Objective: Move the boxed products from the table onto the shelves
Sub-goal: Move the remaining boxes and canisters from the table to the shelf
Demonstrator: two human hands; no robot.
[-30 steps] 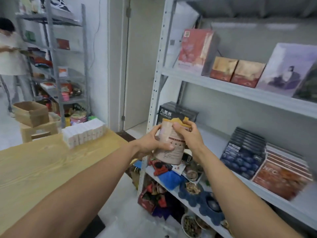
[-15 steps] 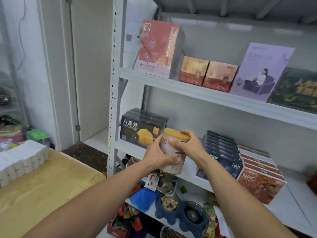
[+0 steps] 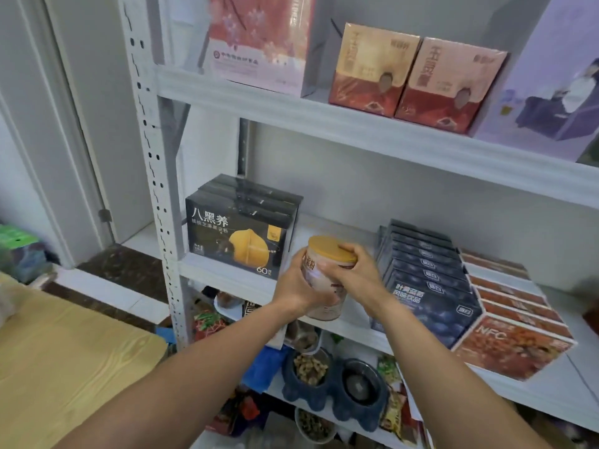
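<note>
I hold a round canister (image 3: 325,254) with a yellow-orange lid and a pale printed label in both hands. My left hand (image 3: 296,288) wraps its left side. My right hand (image 3: 355,275) grips the lid edge and right side. The canister is upright at the front edge of the middle shelf (image 3: 236,277), in the gap between a black box with a yellow peach picture (image 3: 240,233) and a row of dark blue boxes (image 3: 428,280). Whether its base touches the shelf board is hidden by my hands.
The upper shelf (image 3: 356,131) carries a pink box, two red-gold boxes (image 3: 411,79) and a lavender box. Orange-red flat boxes (image 3: 515,332) lie right of the blue ones. Lower shelves hold pet bowls (image 3: 334,380) and snack bags. A wooden table corner (image 3: 64,367) is at lower left.
I have come closer to the shelving unit and the view has turned right. The canister, held in both hands, has moved forward to the middle shelf's gap.
</note>
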